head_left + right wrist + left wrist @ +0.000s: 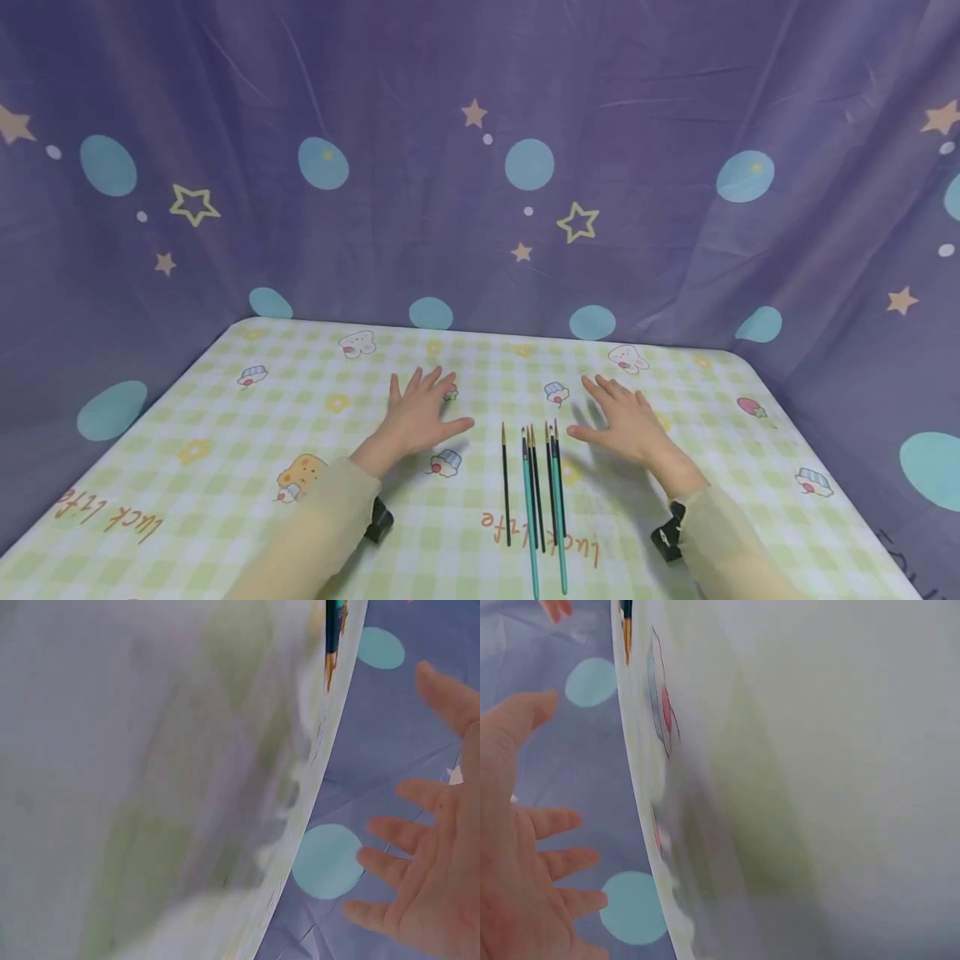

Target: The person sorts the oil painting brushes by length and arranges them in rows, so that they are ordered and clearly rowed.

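Several thin paintbrushes (531, 492) lie side by side on the checked tablecloth, bristles toward the far edge. Some have black handles, others teal ones that reach nearer to me. To their left my left hand (417, 417) hovers palm down with fingers spread, holding nothing. My right hand (621, 421) is on the other side, fingers also extended, thumb toward the brushes. In the left wrist view the left hand (525, 847) shows its spread fingers, with one brush tip (627, 637) at the top. The right wrist view shows the right hand (427, 847) apart from the brush tips (331, 667).
A green and white checked tablecloth (300, 400) printed with cupcakes, flowers and lettering covers the table. Behind it and at both sides hangs a purple curtain (420, 233) with stars and teal dots. A black wrist strap piece (380, 522) shows under the left sleeve.
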Motion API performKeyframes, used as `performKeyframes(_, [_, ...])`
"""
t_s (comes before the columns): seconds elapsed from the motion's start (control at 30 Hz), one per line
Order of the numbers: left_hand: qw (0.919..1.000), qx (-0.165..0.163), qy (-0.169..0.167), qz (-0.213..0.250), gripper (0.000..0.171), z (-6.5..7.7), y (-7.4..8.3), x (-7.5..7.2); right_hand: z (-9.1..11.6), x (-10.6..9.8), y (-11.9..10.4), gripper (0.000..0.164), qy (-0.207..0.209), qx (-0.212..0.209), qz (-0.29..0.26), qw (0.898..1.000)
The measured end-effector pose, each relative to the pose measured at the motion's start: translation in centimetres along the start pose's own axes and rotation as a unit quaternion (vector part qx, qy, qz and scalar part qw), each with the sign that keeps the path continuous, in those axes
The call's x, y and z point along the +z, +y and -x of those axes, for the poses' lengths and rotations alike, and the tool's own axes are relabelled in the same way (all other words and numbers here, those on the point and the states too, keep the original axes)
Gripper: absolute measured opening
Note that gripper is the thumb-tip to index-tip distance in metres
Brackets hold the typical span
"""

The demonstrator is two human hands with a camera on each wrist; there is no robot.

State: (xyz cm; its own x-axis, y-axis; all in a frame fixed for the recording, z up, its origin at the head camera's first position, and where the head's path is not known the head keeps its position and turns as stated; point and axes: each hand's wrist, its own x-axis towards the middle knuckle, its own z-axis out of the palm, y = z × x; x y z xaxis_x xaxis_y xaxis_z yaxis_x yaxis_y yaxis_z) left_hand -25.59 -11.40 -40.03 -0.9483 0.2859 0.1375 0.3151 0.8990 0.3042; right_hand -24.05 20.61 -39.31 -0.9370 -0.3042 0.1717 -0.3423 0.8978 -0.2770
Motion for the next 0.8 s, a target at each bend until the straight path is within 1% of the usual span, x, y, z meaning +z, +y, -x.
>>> performKeyframes(0.07, [1.0, -0.001, -0.001, 0.005, 0.074, 0.1, 0.5, 0.1, 0.0, 0.1, -0.4, 0.075, -0.001, -0.003, 0.002, 1.0])
performKeyframes(0.13, [0.9999, 0.004, 0.004, 0.008, 0.07, 0.1, 1.1, 0.3, 0.0, 0.0, -0.8, 0.068, -0.011, 0.006, -0.005, 1.0])
performKeyframes(0.3, [0.9996, 0.012, 0.018, 0.021, 0.056, -0.2, 2.6, 0.9, -0.2, 0.1, -2.0, 0.05, -0.041, 0.049, -0.061, 0.996])
performKeyframes(0.47, [0.9968, -0.006, 0.007, 0.08, 0.047, -0.2, 3.6, 1.5, -0.4, 0.6, -3.0, 0.035, -0.053, 0.077, -0.101, 0.991])
performKeyframes(0.6, [0.9926, -0.019, 0.011, 0.12, 0.043, -0.1, 4.4, 1.8, -0.2, 0.9, -3.6, 0.029, -0.055, 0.097, -0.123, 0.986])
performKeyframes(0.7, [0.9882, -0.029, 0.015, 0.15, 0.039, 0.0, 4.9, 2.0, 0.0, 1.2, -4.0, 0.027, -0.056, 0.109, -0.136, 0.983])
performKeyframes(0.8, [0.9821, -0.043, 0.012, 0.183, 0.034, 0.2, 5.4, 2.4, 0.2, 1.6, -4.3, 0.026, -0.067, 0.121, -0.156, 0.978])
